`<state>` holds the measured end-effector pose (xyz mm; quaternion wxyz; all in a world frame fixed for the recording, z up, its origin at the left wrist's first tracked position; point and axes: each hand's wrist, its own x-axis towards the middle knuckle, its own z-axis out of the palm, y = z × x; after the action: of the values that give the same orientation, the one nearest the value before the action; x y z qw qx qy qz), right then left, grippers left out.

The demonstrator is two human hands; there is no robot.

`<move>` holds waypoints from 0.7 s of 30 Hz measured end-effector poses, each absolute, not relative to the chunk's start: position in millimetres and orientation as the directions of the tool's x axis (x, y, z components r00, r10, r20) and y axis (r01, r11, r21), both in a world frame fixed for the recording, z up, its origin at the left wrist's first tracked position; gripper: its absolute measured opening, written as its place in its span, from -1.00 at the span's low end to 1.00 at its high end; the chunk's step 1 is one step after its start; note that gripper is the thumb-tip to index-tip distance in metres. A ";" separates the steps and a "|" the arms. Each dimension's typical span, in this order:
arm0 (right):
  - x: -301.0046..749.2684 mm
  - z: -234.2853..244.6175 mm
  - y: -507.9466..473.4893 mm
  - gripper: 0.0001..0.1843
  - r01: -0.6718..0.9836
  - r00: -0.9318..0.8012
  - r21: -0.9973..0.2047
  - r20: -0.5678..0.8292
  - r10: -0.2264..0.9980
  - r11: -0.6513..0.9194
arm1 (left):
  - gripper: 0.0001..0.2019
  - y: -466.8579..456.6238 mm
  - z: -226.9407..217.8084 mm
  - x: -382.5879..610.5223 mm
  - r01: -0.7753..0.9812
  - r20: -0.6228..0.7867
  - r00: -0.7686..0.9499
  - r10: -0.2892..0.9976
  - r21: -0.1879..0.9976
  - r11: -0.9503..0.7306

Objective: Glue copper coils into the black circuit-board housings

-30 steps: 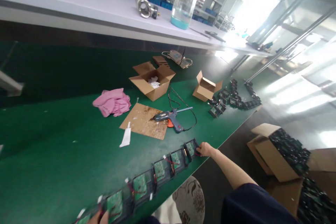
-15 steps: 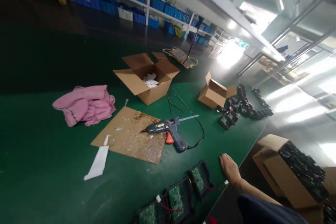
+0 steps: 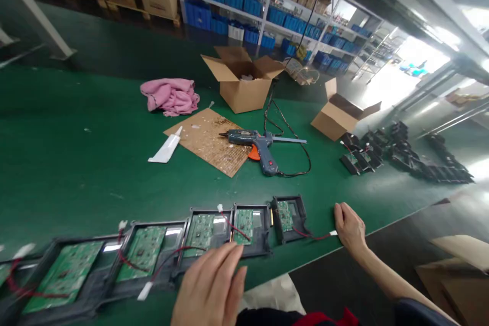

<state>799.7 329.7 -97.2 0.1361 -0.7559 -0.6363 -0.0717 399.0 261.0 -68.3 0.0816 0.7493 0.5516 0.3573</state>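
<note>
A row of black plastic housings (image 3: pixel 267 237) with green circuit boards (image 3: pixel 142 247) inside runs along the near side of the green table. Red wires with white plugs lie across several of them. My left hand (image 3: pixel 212 285), fingers stretched out, is over the front edge of the row; I cannot tell whether it touches a housing. On the table near its edge rests my right hand (image 3: pixel 349 226), fingers curled in with nothing seen in them. Just left of it is the white plug (image 3: pixel 333 233) of the rightmost housing.
A glue gun (image 3: pixel 255 145) lies on a stained cardboard sheet (image 3: pixel 214 150), beside a white tube (image 3: pixel 167 147). Behind are a pink cloth (image 3: pixel 171 96) and an open carton (image 3: pixel 246 94). To the right, another carton (image 3: pixel 336 117) stands near more black housings (image 3: pixel 362 155).
The view has swung so that more of the housing row shows. My left hand has come into sight over the row. My right hand stays by the table edge, its fingers now more curled.
</note>
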 end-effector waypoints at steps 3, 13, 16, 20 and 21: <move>799.3 -98.3 332.1 -0.60 0.971 0.198 -0.188 0.283 0.938 -0.149 | -0.64 258.2 -49.3 451.0 0.805 0.568 0.229 0.791 0.346 -0.482; 787.5 -80.2 339.8 -0.54 0.935 0.161 -0.351 0.296 0.942 -0.050 | -0.78 259.6 -76.1 495.3 0.911 0.391 0.157 0.907 0.297 -0.286; 765.4 -67.6 358.5 -0.64 0.924 0.010 -0.370 0.279 0.960 0.099 | -0.82 259.4 -73.7 493.4 0.905 0.368 0.152 0.918 0.321 -0.278; 725.2 -56.9 388.2 -0.69 0.912 -0.171 -0.336 0.208 0.963 0.234 | -0.82 257.8 -72.1 491.8 0.901 0.382 0.147 0.913 0.329 -0.282; 717.0 -55.1 393.5 -0.68 0.911 -0.203 -0.325 0.183 0.962 0.254 | -0.80 257.2 -72.3 491.6 0.902 0.393 0.144 0.908 0.326 -0.284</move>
<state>717.0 393.5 -55.1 0.1759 -0.6063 -0.7721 0.0727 491.6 257.2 -72.3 0.0062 0.7563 0.5983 0.2647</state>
